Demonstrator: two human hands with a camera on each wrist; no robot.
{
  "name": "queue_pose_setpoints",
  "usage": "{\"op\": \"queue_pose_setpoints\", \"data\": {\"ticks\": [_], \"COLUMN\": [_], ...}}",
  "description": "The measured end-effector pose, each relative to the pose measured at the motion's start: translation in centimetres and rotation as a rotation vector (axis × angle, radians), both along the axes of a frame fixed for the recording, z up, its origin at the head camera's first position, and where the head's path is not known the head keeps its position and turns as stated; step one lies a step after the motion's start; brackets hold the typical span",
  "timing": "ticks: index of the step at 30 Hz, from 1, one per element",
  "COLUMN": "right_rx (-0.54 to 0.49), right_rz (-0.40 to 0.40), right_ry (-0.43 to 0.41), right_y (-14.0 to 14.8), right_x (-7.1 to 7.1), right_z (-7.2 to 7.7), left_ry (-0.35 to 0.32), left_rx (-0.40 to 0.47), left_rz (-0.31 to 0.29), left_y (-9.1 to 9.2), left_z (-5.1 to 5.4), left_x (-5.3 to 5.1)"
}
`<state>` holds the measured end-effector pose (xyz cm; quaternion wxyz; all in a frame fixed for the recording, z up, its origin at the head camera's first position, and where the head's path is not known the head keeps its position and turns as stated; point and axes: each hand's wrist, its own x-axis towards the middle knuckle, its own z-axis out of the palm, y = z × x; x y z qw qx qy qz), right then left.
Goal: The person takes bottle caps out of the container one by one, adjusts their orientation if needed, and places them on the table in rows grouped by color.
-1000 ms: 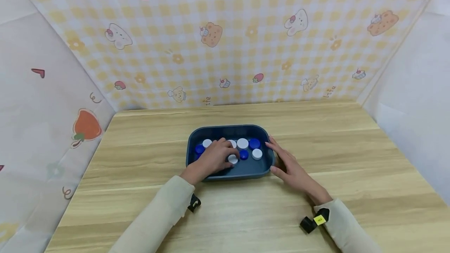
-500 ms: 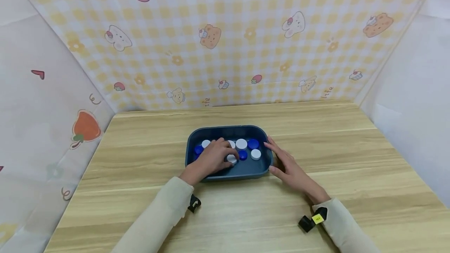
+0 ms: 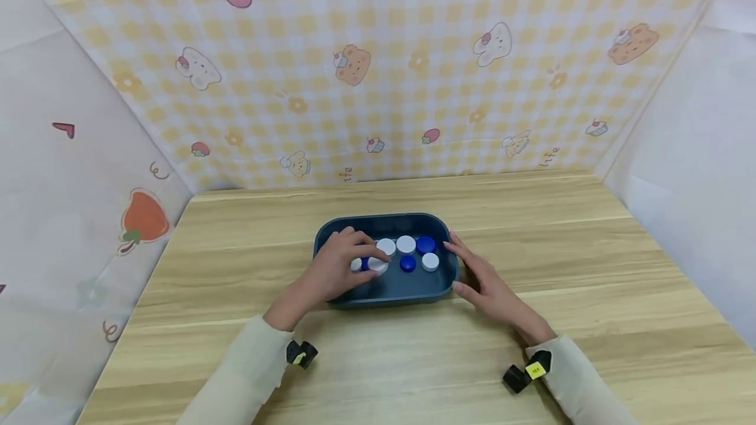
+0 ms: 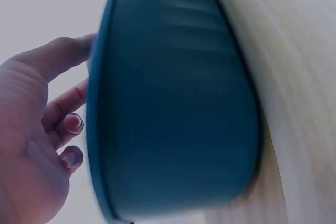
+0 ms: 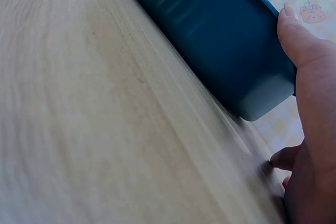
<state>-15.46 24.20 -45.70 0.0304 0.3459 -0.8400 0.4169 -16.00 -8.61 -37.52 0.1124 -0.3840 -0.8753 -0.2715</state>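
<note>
While I watch from the head view, the white disc (image 3: 378, 265) sits left of centre in the tray (image 3: 390, 302), between the thumb and forefinger of the left hand (image 3: 338, 264). Those two curve round its edge and appear to pinch it lightly; the left wrist view hides the contact behind the tray wall, and I can't tell whether the disc is clear of the floor. Just left lie a smaller white cap (image 3: 356, 265) and part of a blue cap (image 3: 364, 262), so I'd move the disc slowly, lest the fingers nudge them. In the far row I see a white lid (image 3: 386, 246), a second white lid (image 3: 405, 244) and a blue lid (image 3: 426, 244); nearer are a small blue piece (image 3: 407, 263) and a white piece (image 3: 430, 262). I'd approach those from above. At the tray's right end, the right hand (image 3: 485, 279) has its fingers parted and relaxed, touching the rim without grasping anything; light, even pressure there should stop the tray sliding on the wooden table (image 3: 531, 215). Beyond hangs a checked cloth (image 3: 413, 94).
</note>
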Motion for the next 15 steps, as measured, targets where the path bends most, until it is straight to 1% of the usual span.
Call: {"op": "queue_pose_setpoints", "data": {"ticks": [3, 7, 10, 12, 15], "right_rx": [-0.009, -0.017, -0.015, -0.015, -0.015], "right_rz": [0.003, 0.01, 0.016, 0.017, 0.012], "right_ry": [0.008, 0.008, 0.006, 0.007, 0.012], "right_y": [0.0, 0.0, -0.1, -0.1, 0.0], "right_x": [0.0, 0.0, 0.0, 0.0, -0.1], "right_z": [-0.1, -0.3, -0.3, -0.2, -0.1], "left_ry": [0.011, 0.068, 0.122, 0.155, 0.178], "left_rx": [0.044, 0.061, 0.097, 0.155, 0.247], "left_rz": [-0.025, -0.043, -0.027, -0.005, 0.022], "left_y": [-0.8, -2.2, -3.6, -4.5, -5.4], "left_z": [0.0, -0.2, -0.2, -0.1, 0.0], "left_x": [0.6, 1.7, 2.5, 2.9, 3.6]}}
